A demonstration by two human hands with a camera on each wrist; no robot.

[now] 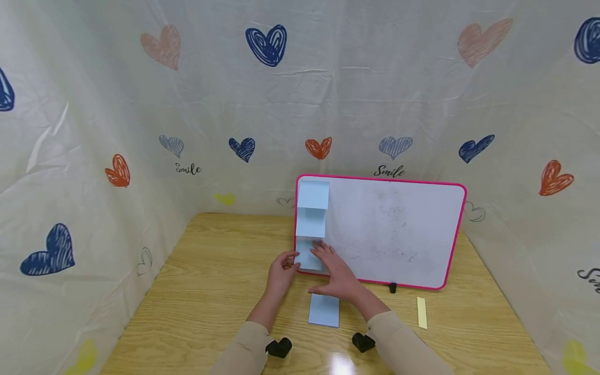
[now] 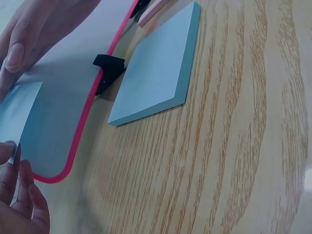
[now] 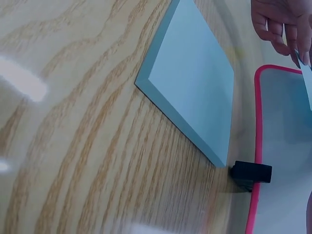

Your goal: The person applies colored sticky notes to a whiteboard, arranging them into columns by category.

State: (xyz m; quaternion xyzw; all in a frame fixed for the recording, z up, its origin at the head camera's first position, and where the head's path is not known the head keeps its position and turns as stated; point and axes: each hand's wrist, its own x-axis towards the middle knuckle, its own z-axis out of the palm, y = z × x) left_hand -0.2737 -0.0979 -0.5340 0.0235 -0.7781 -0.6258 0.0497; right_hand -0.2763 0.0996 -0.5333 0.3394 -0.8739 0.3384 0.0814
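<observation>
A pink-framed whiteboard (image 1: 389,229) leans at the back of the table. Down its left edge runs a column of light blue sticky notes, two of them above the lowest sticky note (image 1: 307,255). My left hand (image 1: 281,276) pinches that lowest note at its left edge between thumb and fingers, seen in the left wrist view, where the note (image 2: 17,109) bends away from the board. With fingers spread, my right hand (image 1: 338,273) touches the same note's upper right part. Just below my right hand, a thick light blue sticky note pad (image 1: 324,312) lies on the table.
On the wooden table (image 1: 211,271), a pale yellow strip (image 1: 422,313) lies at the right. Black feet (image 1: 392,287) hold the board's lower edge. A white curtain (image 1: 337,99) printed with hearts encloses the back and sides.
</observation>
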